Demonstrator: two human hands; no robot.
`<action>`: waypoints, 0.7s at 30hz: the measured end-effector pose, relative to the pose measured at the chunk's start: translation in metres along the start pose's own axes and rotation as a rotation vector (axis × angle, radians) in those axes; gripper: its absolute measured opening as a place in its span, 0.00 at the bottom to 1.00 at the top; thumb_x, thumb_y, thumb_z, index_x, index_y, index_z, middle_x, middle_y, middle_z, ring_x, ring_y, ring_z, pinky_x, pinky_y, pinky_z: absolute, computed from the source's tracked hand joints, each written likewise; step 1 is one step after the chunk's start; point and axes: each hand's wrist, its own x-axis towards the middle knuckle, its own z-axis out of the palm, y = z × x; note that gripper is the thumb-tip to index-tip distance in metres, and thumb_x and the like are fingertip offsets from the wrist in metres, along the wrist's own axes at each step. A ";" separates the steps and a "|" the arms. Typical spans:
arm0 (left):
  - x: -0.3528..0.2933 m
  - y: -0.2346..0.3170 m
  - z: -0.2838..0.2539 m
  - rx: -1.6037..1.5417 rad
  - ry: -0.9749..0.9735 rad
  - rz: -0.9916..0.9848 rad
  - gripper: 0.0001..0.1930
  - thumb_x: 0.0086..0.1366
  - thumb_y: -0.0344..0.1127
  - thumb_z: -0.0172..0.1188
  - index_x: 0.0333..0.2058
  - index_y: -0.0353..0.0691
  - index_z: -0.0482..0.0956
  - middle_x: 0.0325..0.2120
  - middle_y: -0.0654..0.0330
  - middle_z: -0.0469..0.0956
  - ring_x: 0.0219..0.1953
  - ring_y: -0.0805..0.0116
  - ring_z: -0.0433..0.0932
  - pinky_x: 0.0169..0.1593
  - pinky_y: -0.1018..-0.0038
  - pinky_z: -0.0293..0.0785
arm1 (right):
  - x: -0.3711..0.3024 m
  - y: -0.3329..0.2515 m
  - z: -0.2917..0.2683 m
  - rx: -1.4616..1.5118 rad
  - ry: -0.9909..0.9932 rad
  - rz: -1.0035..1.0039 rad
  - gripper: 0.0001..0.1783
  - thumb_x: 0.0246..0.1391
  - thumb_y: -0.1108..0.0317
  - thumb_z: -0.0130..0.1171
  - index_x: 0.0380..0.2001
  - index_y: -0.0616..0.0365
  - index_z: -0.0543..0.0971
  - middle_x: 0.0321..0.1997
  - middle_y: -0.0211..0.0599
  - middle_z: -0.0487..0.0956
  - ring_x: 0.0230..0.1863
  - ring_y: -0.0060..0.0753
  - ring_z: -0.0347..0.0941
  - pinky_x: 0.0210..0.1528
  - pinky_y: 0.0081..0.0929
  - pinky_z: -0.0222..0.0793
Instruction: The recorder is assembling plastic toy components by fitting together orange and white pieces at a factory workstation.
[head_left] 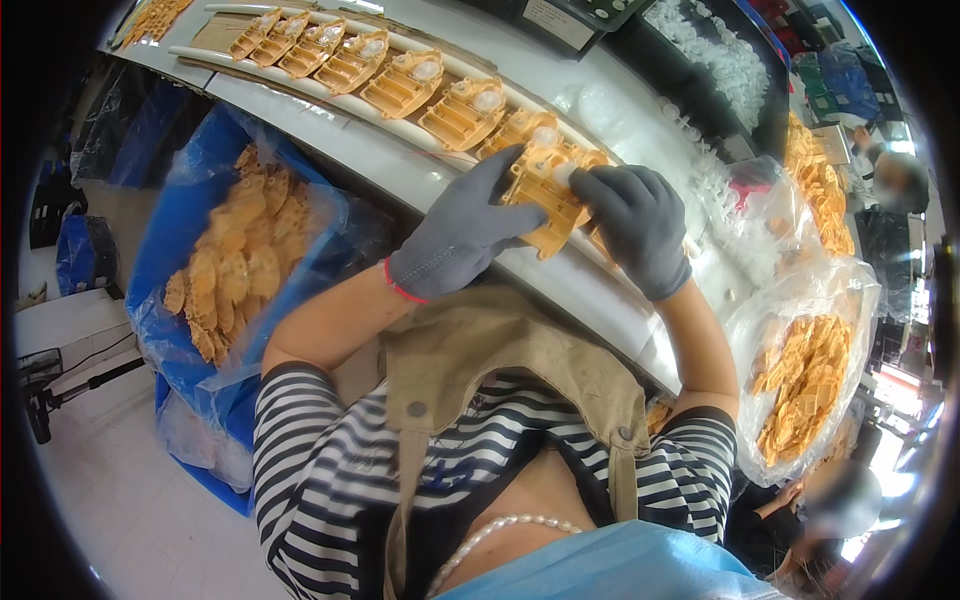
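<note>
My left hand [470, 222], in a grey glove, grips the left edge of an orange plastic housing [544, 208] between thumb and fingers. At the housing's right side, my gloved right hand [636, 222] has its fingertips closed on a small round translucent disc [563, 175]. Whether the disc sits in the housing or is only held against it, I cannot tell. Several like housings [401, 84] stand in a row on two pale rails [345, 101], running from the far left to my hands. Most of these carry a similar clear round piece.
Left of me, a blue bin [165, 215] lined with plastic holds many orange shells [245, 250]. Clear bags of orange parts [800, 385] stand at the right. A black tray of clear pieces [705, 60] lies at the back right. Other people [800, 510] are at the right edge.
</note>
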 end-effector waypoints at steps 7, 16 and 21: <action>0.002 -0.008 -0.003 0.072 0.038 0.082 0.32 0.58 0.25 0.57 0.60 0.30 0.56 0.46 0.57 0.71 0.44 0.75 0.73 0.45 0.81 0.73 | 0.006 -0.007 -0.008 0.180 -0.057 0.102 0.14 0.43 0.74 0.58 0.37 0.49 0.79 0.37 0.30 0.77 0.35 0.37 0.73 0.35 0.33 0.71; 0.004 -0.012 0.000 0.128 0.037 0.148 0.32 0.57 0.24 0.57 0.60 0.30 0.56 0.46 0.57 0.70 0.45 0.75 0.72 0.46 0.81 0.71 | -0.009 -0.007 0.002 0.265 -0.002 0.104 0.11 0.48 0.72 0.59 0.38 0.53 0.78 0.38 0.35 0.78 0.36 0.42 0.74 0.38 0.34 0.71; 0.008 -0.014 0.002 0.106 0.019 0.112 0.33 0.57 0.23 0.56 0.61 0.30 0.54 0.47 0.56 0.70 0.46 0.72 0.72 0.46 0.79 0.71 | -0.010 -0.010 -0.004 0.367 0.036 0.228 0.14 0.46 0.71 0.61 0.40 0.55 0.77 0.37 0.38 0.78 0.36 0.44 0.74 0.37 0.34 0.71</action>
